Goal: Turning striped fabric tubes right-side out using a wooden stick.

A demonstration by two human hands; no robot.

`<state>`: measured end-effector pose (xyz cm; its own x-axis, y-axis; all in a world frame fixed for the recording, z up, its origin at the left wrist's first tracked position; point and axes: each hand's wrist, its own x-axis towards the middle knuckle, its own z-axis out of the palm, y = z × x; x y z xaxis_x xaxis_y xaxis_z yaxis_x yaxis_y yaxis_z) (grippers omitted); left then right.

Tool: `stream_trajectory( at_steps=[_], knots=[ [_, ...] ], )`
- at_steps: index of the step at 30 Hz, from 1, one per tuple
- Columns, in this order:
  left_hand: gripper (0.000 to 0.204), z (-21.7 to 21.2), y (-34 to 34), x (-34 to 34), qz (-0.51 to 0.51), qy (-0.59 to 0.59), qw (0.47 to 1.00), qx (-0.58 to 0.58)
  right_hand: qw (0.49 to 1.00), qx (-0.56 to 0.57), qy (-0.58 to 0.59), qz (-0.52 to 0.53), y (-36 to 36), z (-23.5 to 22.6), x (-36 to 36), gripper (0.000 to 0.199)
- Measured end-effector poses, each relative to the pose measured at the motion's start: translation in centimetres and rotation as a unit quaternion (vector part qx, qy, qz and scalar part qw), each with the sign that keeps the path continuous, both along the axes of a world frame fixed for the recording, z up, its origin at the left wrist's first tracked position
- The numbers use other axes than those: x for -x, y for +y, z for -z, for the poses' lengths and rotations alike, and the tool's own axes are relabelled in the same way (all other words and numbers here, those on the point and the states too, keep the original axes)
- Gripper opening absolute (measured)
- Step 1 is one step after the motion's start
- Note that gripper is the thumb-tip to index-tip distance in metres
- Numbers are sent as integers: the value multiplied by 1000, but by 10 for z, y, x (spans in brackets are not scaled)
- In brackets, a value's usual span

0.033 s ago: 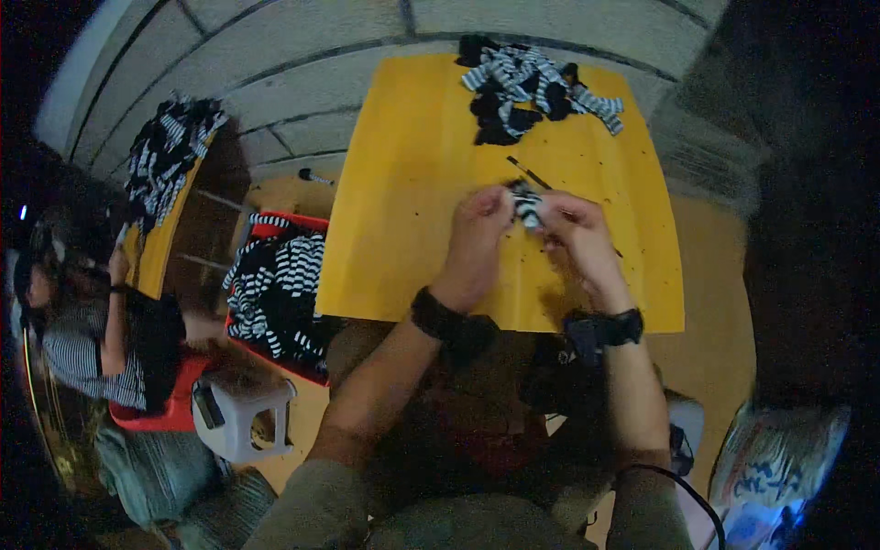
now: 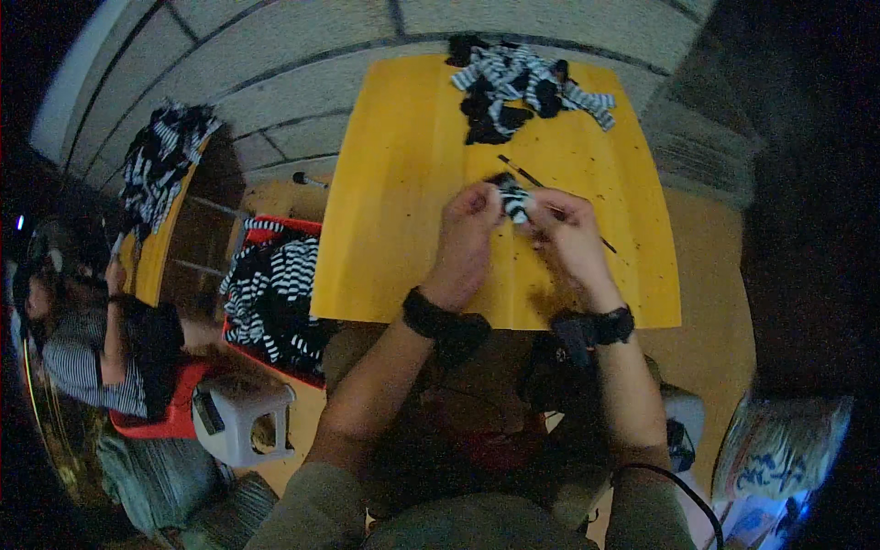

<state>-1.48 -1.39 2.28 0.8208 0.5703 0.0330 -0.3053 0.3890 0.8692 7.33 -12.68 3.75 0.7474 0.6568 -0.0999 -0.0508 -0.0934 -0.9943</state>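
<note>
left hand and right hand are both closed on a small black-and-white striped fabric piece — it sits between the fingertips, just above the yellow table. a thin dark stick lies on the table just beyond the hands. a pile of striped fabric pieces rests at the table's far edge, well apart.

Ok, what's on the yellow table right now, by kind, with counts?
Striped fabric pile: 1
Small striped piece, held between left hand and right hand: 1
Thin dark stick: 1
Total: 3 on the yellow table
</note>
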Motion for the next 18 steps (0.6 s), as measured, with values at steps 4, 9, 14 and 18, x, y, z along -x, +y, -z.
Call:
stream_trajectory(
  at_steps=[4, 9, 14, 18],
  knots=[
    [16, 22, 11, -9, 11, 22, 1000, -18, 998, -56, -22, 14, 5, 2, 0, 18],
    [16, 26, 7, -17, -48, 74, 992, -85, 979, -143, 146, -6, -1, 6, 2, 16],
    [18, 11, 5, -15, 4, 35, 998, -44, 841, -304, 410, -177, -23, 9, -11, 14],
    [18, 15, -1, -14, 4, 56, 997, -52, 922, -212, 279, -162, -20, 5, -19, 13]
  ],
)
